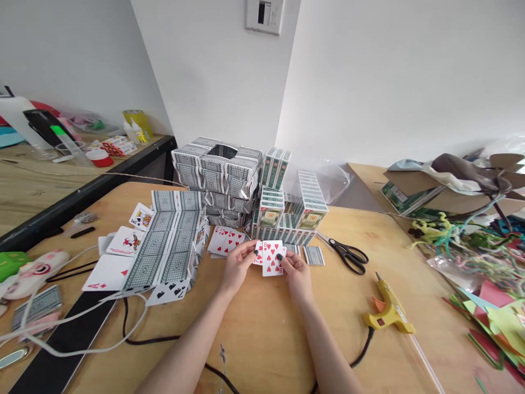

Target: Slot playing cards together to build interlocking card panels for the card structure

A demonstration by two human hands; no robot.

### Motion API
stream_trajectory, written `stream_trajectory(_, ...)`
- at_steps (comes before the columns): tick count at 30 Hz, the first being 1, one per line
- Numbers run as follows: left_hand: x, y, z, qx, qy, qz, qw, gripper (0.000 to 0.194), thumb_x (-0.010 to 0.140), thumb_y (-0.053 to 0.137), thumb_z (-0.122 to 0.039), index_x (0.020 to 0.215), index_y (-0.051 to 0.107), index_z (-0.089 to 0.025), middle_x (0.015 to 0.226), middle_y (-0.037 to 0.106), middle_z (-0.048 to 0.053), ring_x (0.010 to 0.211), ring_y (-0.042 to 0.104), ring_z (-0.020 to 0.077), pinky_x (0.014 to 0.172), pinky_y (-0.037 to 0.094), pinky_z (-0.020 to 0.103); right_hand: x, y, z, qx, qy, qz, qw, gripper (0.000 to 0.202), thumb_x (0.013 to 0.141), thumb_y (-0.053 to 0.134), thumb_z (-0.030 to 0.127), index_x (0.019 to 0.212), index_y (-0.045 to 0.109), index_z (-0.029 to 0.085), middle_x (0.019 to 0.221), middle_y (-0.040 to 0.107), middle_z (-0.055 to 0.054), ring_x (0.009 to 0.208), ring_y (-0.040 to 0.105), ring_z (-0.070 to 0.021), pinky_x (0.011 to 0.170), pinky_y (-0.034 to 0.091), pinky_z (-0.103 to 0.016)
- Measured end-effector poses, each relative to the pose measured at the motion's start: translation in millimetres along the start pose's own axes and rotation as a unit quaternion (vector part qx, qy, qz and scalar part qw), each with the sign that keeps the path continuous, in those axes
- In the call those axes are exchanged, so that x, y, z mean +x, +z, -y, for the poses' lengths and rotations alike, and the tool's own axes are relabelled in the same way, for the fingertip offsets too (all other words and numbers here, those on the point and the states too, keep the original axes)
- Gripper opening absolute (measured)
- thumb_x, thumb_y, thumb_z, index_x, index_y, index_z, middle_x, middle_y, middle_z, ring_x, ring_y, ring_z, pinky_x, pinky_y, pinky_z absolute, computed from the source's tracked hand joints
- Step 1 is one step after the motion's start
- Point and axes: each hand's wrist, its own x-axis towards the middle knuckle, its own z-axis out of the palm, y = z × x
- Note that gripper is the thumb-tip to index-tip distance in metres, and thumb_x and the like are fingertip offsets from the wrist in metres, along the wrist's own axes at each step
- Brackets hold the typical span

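Several playing cards [272,259], hearts face up with an eight on top, are held overlapping between both hands above the table. My left hand [240,266] pinches their left edge, thumb on a seven of hearts. On the right edge my right hand [296,272] presses its thumb over the cards. More heart cards [225,241] lie fanned behind my left hand. A face-down card [314,255] lies to the right. Folded, joined cards [164,241] form a patterned piece at the left. Behind stands a box-like stack made of cards [217,175].
Green card boxes [311,202] are stacked at the back. Black scissors [348,256] and a yellow glue gun [388,312] with its cord lie right. White cable [82,350] and loose cards lie left. Coloured paper scraps [496,317] and an open carton [443,189] are far right.
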Motion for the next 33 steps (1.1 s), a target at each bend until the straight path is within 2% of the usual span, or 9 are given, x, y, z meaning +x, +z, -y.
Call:
stream_trajectory(2,1.5,1.8,-1.1,0.035,-0.013,-0.022,0.999,0.024,0.065,0.056,-0.024,0.086,0.062,-0.011,0.083,0.066,0.007,0.075,0.060,0.0176,0.066,0.047,0.027,0.0,0.6,-0.6,-0.015,-0.001,-0.004,1.000,0.031,0.064,0.067,0.038,0.084,0.057,0.017,0.076,0.068,-0.005,0.066,0.062,-0.0171,0.056,0.048,-0.026)
stream_trajectory(5,2.8,3.5,-1.4,0.078,-0.027,-0.023,0.996,0.016,0.064,0.059,-0.027,0.069,0.061,-0.012,0.065,0.062,0.002,0.060,0.055,0.0125,0.055,0.044,0.021,0.7,0.9,-1.4,-0.028,0.001,-0.004,1.000,0.034,0.062,0.068,0.039,0.084,0.056,0.016,0.076,0.068,-0.005,0.065,0.062,-0.0177,0.054,0.048,-0.026)
stream_trajectory(11,4.6,1.3,1.0,0.106,-0.037,-0.033,0.993,0.022,0.064,0.059,-0.033,0.056,0.055,-0.012,0.053,0.053,-0.002,0.051,0.046,0.0087,0.046,0.035,0.018,1.6,0.8,-2.1,-0.033,0.020,0.005,0.999,0.037,0.058,0.071,0.039,0.083,0.053,0.017,0.072,0.068,-0.003,0.058,0.063,-0.0177,0.051,0.049,-0.028)
stream_trajectory(21,4.2,-1.4,7.5,0.157,-0.021,-0.013,0.987,0.031,0.068,0.053,-0.039,0.053,0.054,-0.012,0.048,0.045,-0.003,0.047,0.040,0.0081,0.045,0.032,0.018,0.4,1.0,-0.4,-0.028,0.018,0.003,0.999,0.038,0.057,0.072,0.037,0.082,0.051,0.018,0.070,0.068,-0.003,0.057,0.063,-0.0181,0.051,0.050,-0.028)
stream_trajectory(27,3.7,-1.4,5.2,0.201,-0.022,-0.025,0.979,0.032,0.067,0.053,-0.039,0.049,0.051,-0.013,0.045,0.036,-0.004,0.047,0.034,0.0075,0.045,0.027,0.018,-0.4,1.1,-0.1,-0.041,0.022,-0.018,0.999,0.040,0.055,0.073,0.037,0.082,0.050,0.018,0.067,0.068,-0.002,0.058,0.064,-0.0197,0.053,0.051,-0.031)
stream_trajectory(33,2.4,1.5,4.6,0.210,-0.013,-0.027,0.977,0.033,0.069,0.050,-0.040,0.050,0.049,-0.013,0.047,0.037,-0.004,0.048,0.034,0.0076,0.045,0.028,0.018,-0.1,0.8,-0.5,-0.037,0.024,-0.023,0.999,0.039,0.054,0.073,0.037,0.080,0.051,0.018,0.066,0.068,-0.002,0.060,0.065,-0.0209,0.057,0.053,-0.033)
